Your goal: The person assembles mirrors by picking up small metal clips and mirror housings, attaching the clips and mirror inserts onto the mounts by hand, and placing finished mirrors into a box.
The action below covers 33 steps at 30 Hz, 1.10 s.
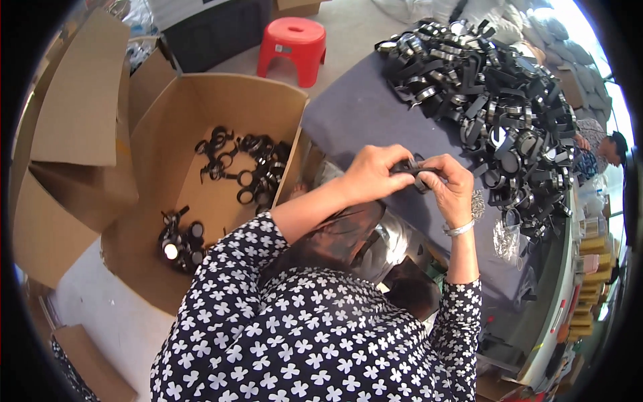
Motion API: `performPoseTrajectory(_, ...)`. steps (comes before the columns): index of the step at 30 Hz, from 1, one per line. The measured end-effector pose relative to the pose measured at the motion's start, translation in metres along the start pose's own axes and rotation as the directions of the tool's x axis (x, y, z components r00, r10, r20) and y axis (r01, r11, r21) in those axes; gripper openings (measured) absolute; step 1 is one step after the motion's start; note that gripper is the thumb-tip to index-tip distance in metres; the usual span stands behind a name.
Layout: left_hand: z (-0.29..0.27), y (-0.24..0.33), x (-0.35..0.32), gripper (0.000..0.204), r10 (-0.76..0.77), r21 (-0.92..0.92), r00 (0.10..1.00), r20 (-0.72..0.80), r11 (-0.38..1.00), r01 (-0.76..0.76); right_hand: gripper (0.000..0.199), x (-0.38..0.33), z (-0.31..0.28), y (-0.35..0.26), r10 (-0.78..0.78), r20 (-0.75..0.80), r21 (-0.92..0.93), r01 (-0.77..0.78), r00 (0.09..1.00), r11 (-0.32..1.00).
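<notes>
Over the near edge of the table, my left hand (pixel 375 173) and my right hand (pixel 450 187) are brought together. Both pinch one small black piece (pixel 416 171), which looks like a watch with a black strap; fingers cover most of it. To the right of my hands lies a large heap of watches (pixel 495 107) with round silver cases and black straps. A clear plastic bag of small metal pins (pixel 507 240) rests nearer to me, and a loose patch of similar pins (pixel 477 204) lies just beside my right wrist.
At my left stands an open cardboard box (pixel 201 100) holding black watch-like pieces (pixel 244 167) in loose groups. A red stool (pixel 293 47) and a dark grey bin (pixel 218 37) stand beyond it. Another person (pixel 603 149) is at the far right, near stacked yellow items (pixel 591 281).
</notes>
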<state>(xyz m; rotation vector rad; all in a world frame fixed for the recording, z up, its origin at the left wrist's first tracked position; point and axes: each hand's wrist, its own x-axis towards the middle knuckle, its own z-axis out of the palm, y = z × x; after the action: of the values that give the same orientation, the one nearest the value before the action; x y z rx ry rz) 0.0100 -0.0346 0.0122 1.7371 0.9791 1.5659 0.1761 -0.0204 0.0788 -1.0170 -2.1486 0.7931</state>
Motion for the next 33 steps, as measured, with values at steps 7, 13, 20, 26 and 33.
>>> performPoseTrajectory(7, -0.127, -0.017, -0.064, 0.015, -0.405, -0.221, 0.815, -0.416, 0.914, 0.341, 0.007, -0.009, 0.013, 0.000, -0.059, -0.273, 0.286, 0.139, 0.960, 0.948)
performPoseTrajectory(13, -0.258, -0.077, -0.250, 0.011, -0.701, -0.218, 0.327, -0.633, 0.567, 0.795, 0.008, -0.038, 0.000, 0.033, 0.092, -0.278, 0.287, -0.009, 0.956, 0.958)
performPoseTrajectory(20, -0.258, -0.065, -0.380, 0.024, -0.946, 0.573, -0.105, -0.308, -0.272, 0.773, 0.009, -0.063, 0.000, 0.060, 0.250, -0.295, 0.259, -0.175, 0.922, 0.950)
performPoseTrajectory(26, -0.213, -0.140, -0.369, 0.027, -0.927, 0.725, 0.107, -0.359, -0.205, 0.658, 0.007, -0.076, -0.003, 0.060, 0.261, -0.405, 0.316, -0.134, 0.876, 0.939)
performPoseTrajectory(33, -0.144, -0.229, -0.332, 0.034, -0.961, 0.728, 0.269, -0.066, 0.138, 0.671, 0.007, -0.116, -0.035, 0.063, 0.352, -0.608, 0.358, -0.149, 0.712, 0.922)
